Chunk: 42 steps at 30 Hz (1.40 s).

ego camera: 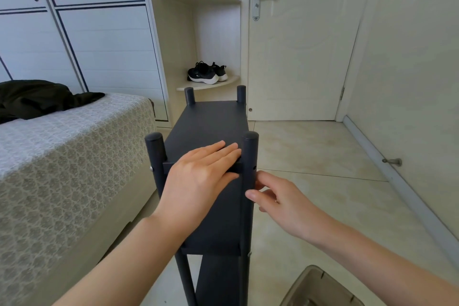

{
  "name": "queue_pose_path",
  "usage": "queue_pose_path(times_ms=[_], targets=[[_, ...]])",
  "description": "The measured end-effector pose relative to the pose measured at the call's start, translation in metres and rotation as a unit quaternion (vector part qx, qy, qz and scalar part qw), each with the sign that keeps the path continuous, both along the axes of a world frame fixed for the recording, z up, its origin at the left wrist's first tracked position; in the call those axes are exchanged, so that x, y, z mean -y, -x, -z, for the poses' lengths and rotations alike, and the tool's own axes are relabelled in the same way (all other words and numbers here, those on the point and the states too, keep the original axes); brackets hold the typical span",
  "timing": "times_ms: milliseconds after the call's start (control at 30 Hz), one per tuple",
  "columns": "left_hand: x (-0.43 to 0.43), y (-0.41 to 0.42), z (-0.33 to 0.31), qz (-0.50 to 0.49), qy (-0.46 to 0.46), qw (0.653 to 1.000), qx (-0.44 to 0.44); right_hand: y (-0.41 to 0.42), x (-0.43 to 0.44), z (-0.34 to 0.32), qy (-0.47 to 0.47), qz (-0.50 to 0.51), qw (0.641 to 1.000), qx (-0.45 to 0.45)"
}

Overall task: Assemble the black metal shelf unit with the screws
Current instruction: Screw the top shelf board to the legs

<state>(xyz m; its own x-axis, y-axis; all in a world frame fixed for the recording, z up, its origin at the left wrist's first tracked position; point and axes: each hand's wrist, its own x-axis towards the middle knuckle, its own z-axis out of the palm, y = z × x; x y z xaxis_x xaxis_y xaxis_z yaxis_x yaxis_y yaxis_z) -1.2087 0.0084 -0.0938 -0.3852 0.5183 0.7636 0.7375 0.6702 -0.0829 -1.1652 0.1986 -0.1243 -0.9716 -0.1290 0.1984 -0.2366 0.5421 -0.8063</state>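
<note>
Head view: I see the black metal shelf unit (pixel 211 122) standing upright on the tiled floor (pixel 323 194) at the centre of the frame, its top panel running away from me toward 12 o'clock. A round post rises at each of its corners.

My left hand (pixel 198 179) lies flat on the near end of the top panel. Its fingers (pixel 223 151) are straight and pressed together, pointing toward 2 o'clock, and the tips are just beside the near right post (pixel 249 151).

My right hand (pixel 280 201) sits at 4 o'clock of that post, on its outer side. Its fingers (pixel 263 177) are loosely bent, with the forefinger touching the post just below a small hole (pixel 254 167) and the thumb held apart underneath. I cannot tell whether they pinch anything.

A silver screw (pixel 151 169) shows on the outer side of the near left post (pixel 155 149).

At 9 o'clock is a bed (pixel 62 144) with a dark garment (pixel 32 97) on it. A pair of black shoes (pixel 206 73) sits on a corner shelf at 12 o'clock, a closed door (pixel 298 45) is at 1 o'clock, and a box corner (pixel 318 288) is at 5 o'clock.
</note>
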Motion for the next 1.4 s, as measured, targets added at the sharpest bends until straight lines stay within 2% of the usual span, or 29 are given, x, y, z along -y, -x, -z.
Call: queue_pose_path(times_ms=[267,500,800,1067,1233,1400], targets=[[0.008,0.004,0.004,0.004,-0.002,1.000,0.005,0.000,0.009,0.002,0.034,0.020,0.999,0.015],[0.003,-0.004,0.007,-0.013,-0.017,0.999,0.029,0.001,0.009,0.006,0.105,0.032,0.993,0.035],[-0.011,-0.014,0.008,-0.051,-0.058,0.995,0.066,0.001,0.013,0.012,0.125,0.064,0.990,0.016],[-0.019,-0.010,0.016,-0.106,-0.051,0.992,0.048,-0.006,0.010,0.026,0.125,0.071,0.990,0.007],[-0.018,-0.008,0.021,-0.099,-0.065,0.992,0.032,-0.007,0.006,0.026,0.146,0.060,0.987,0.020],[-0.021,-0.009,0.022,-0.100,-0.081,0.990,0.051,-0.009,0.010,0.025,0.164,0.074,0.983,0.017]])
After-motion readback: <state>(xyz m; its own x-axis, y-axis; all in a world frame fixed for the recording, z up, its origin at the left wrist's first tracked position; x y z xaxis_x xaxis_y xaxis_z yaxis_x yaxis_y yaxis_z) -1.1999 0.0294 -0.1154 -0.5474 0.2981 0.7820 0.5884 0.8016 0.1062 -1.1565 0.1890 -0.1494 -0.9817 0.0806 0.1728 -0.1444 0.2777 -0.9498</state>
